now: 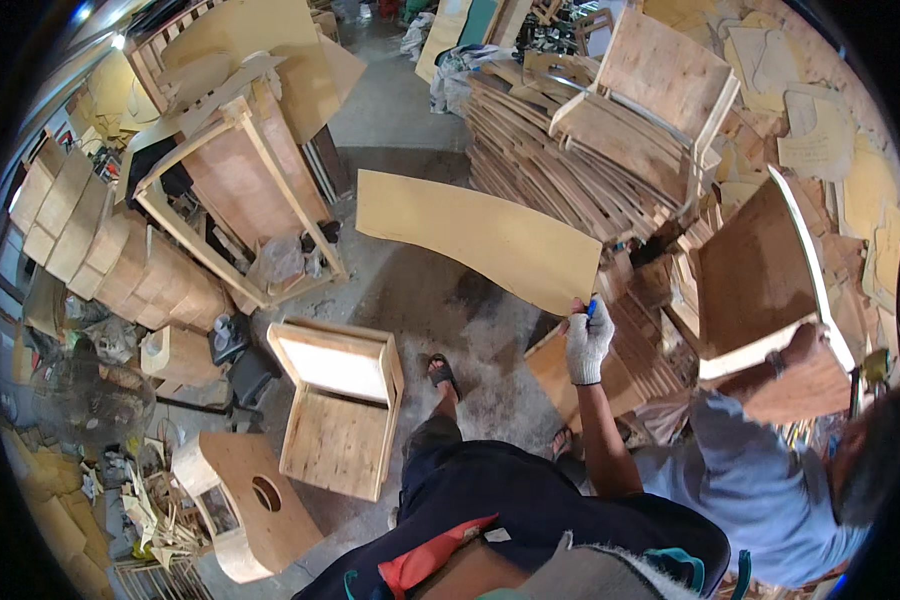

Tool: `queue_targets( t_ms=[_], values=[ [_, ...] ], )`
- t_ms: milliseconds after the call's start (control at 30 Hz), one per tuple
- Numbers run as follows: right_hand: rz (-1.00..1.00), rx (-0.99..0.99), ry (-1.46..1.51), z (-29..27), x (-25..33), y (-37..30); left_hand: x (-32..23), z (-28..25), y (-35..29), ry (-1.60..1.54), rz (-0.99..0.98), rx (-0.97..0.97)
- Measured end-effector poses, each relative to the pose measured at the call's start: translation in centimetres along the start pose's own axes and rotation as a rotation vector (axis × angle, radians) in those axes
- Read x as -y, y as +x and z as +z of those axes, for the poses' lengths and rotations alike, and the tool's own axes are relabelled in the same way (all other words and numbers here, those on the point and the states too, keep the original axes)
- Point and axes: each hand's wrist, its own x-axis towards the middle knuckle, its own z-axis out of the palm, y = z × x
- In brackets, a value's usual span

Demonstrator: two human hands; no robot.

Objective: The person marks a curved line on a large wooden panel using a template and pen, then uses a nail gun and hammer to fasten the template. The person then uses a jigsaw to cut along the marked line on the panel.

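Observation:
My right hand (589,343), in a white knitted glove, is closed on the right end of a thin tan board (470,228). One long edge of this board curves in a wave, and it stretches away from my hand to the left, held over the floor. A small blue object (592,308) shows at the gloved fingers, too small to tell its kind. Bare skin shows between the glove and my dark clothing. My left hand is not in view.
A wooden chair frame (338,455) stands on the concrete floor, near a plywood piece with a round hole (240,500). At right, a co-worker in a grey-blue shirt (760,490) touches a wooden seat shell (760,270). Stacked wood strips (530,160) lie beyond the board.

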Motion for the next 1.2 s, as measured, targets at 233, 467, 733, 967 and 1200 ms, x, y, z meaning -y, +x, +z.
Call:
queue_targets(
  t_ms=[233, 467, 733, 967, 1200],
  values=[
    [0.104, -0.192, 0.221, 7.4, -4.2, 15.1, -16.4, -6.0, 11.4, -0.018, 0.094, -0.082],
    [-0.113, -0.371, 0.138, 11.1, -5.6, 31.2, -39.5, -16.8, 23.3, -0.327, 0.341, -0.192],
    [-0.168, -0.539, 0.521, 18.1, -7.2, 50.6, -55.0, -23.3, 31.1, -0.546, 0.58, -0.382],
    [-0.115, -0.592, 0.599, 20.4, -12.3, 66.2, -53.1, -16.8, 23.2, -0.381, 0.358, -0.321],
    [0.089, -0.556, 0.747, 27.4, -19.6, 79.9, -45.7, -8.3, 15.8, -0.374, -0.27, -0.384]
  ],
)
